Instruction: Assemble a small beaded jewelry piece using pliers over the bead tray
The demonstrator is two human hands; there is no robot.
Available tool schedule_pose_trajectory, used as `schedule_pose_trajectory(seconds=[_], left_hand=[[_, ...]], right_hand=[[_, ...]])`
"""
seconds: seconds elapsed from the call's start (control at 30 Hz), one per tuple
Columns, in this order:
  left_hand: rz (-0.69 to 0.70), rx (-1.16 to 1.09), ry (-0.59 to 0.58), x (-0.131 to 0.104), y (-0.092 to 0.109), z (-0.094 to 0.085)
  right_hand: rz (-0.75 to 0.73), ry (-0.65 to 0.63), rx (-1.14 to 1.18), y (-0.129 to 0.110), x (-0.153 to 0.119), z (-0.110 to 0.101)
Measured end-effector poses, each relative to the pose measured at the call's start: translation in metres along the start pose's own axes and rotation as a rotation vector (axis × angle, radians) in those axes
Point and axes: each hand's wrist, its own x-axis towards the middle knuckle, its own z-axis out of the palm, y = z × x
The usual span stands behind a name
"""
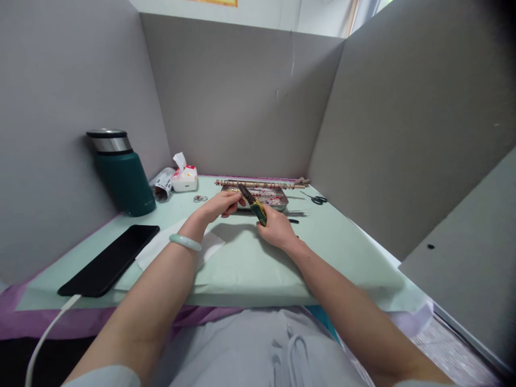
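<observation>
The right hand [278,227] is clamped on the pliers [258,211], at the tray's [284,203] near side; the left hand [224,205] bunches beside their tips, its hold unclear. Best keep fingertips clear, squeezing gently.

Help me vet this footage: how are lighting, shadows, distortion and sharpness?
Head view throughout: brightest along the top; far right edge darkened; soft shadow on the tabletop below the pliers; bottle leans, likely wide-angle distortion; beads too small to separate clearly.
</observation>
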Motion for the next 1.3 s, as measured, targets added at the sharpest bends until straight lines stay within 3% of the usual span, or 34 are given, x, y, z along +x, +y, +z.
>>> schedule_pose_trajectory(seconds=[0.13,0.33,0.43,0.5,0.63,0.83,1.03,1.3], left_hand=[[0.010,-0.017,-0.011,-0.002,0.003,-0.001],[0.061,-0.063,-0.040,-0.006,0.007,0.000],[0.066,-0.063,-0.048,-0.006,0.007,0.000],[0.059,-0.059,-0.046,-0.005,0.006,0.000],[0.012,-0.033,-0.014,-0.002,0.002,-0.001],[-0.020,-0.012,0.008,0.003,-0.005,-0.001],[-0.007,-0.032,-0.007,-0.002,0.003,0.000],[0.018,-0.038,-0.020,-0.003,0.003,0.000]], right_hand=[[0.027,-0.058,0.149,-0.001,0.001,-0.003],[0.154,-0.360,0.666,-0.002,-0.002,-0.010],[0.165,-0.429,0.747,-0.003,-0.003,-0.011],[0.136,-0.374,0.640,-0.003,-0.003,-0.010],[0.050,-0.102,0.203,-0.002,-0.001,-0.003],[0.006,-0.050,-0.021,0.001,0.000,0.002],[0.030,-0.113,0.183,-0.001,0.000,-0.002],[0.153,-0.346,0.624,-0.002,-0.003,-0.007]])
